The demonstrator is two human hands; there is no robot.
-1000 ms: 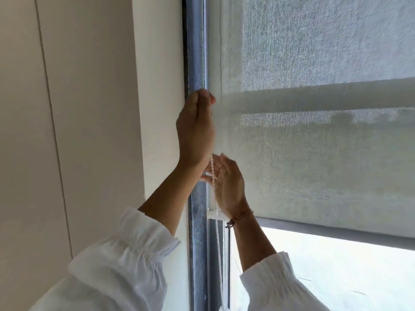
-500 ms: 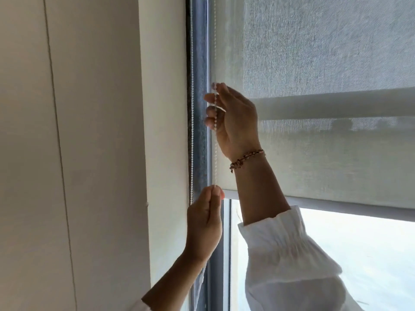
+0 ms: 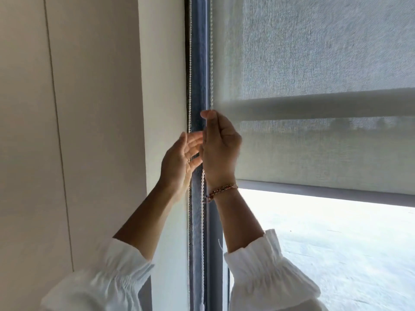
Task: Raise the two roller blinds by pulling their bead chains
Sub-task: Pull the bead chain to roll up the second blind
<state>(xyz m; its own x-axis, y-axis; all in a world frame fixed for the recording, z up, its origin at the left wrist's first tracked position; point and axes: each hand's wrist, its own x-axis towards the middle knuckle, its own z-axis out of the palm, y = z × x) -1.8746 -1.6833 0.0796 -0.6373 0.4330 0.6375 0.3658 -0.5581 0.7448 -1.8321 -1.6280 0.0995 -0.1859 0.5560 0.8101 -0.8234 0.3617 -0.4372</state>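
A grey mesh roller blind [image 3: 314,153] hangs over the window, its bottom bar [image 3: 325,195] a little below my hands. The white bead chain [image 3: 211,52] runs down along the dark window frame, with a second strand [image 3: 190,63] to its left. My right hand [image 3: 221,149], with a bracelet on the wrist, pinches the right strand between thumb and fingers just beside the blind's left edge. My left hand [image 3: 179,162] is beside it, fingers spread, palm turned toward the chain, holding nothing. A second blind layer shows behind as a horizontal band [image 3: 314,106].
A beige panelled wall [image 3: 67,131] and a white reveal [image 3: 164,86] stand to the left of the dark frame [image 3: 198,52]. Below the blind, bright glass [image 3: 336,254] is uncovered. White sleeves cover both forearms at the bottom.
My left hand has let go of the chain low down, risen and opened beside the right. My right hand has come down with the chain. The blind's bottom bar sits higher against the window.
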